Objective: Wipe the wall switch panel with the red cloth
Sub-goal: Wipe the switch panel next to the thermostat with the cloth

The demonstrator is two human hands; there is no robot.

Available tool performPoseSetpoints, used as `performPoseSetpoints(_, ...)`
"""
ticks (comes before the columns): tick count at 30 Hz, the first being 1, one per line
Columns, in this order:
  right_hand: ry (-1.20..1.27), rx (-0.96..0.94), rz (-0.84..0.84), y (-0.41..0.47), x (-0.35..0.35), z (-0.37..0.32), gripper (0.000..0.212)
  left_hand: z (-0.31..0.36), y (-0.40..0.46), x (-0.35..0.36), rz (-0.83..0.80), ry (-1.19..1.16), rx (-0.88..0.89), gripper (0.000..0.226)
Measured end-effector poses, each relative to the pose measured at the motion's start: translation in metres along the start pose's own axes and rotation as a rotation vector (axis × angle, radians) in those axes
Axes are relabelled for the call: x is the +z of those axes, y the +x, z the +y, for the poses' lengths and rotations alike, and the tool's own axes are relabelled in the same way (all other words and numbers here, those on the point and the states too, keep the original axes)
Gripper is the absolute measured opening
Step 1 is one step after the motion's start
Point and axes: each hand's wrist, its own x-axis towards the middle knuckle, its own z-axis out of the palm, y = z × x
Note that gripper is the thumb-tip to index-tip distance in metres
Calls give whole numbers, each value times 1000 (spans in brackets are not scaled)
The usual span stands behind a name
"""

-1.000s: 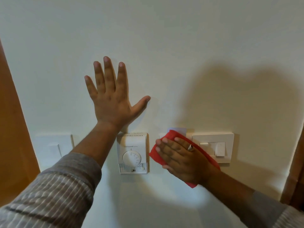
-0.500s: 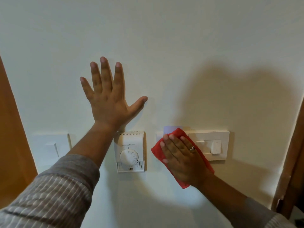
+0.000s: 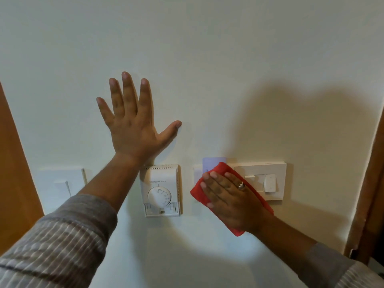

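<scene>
A white wall switch panel (image 3: 270,181) with rocker switches is mounted on the wall at the right. My right hand (image 3: 228,196) lies flat on the red cloth (image 3: 197,192) and presses it against the panel's left end, covering a small card holder there; a pale card (image 3: 213,163) sticks out above the cloth. A ring shows on one finger. My left hand (image 3: 133,121) is spread flat on the bare wall above the thermostat, holding nothing.
A white dial thermostat (image 3: 160,190) hangs between my arms. Another white switch plate (image 3: 60,183) sits at the far left, next to a wooden door frame (image 3: 14,163). More wood trim (image 3: 372,183) runs down the right edge.
My right hand and the red cloth have slid slightly right and up over the panel's left end. My left hand has stayed flat on the wall.
</scene>
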Motion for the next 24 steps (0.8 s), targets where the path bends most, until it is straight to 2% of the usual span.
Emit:
performPoseSetpoints(5,-45,85,6,18,11,-18,61,1,0,2,3,13,20,109)
performPoseSetpoints(11,-50,-153,-73,-16,4,-8,64,-1,0,-4,-23,7,38,109)
performPoseSetpoints(13,-48,-86,-60,-17,2,-4,62,0,0,-4,-18,6,32,109)
performPoseSetpoints(16,-49,126,-27,6,6,-17,63,-1,-1,-1,3,10,37,109)
performPoseSetpoints(18,-53,167,-29,18,10,-27,63,0,0,1,14,13,41,109)
performPoseSetpoints(24,-11,-169,-103,-7,0,-4,55,-3,-1,0,14,17,49,109)
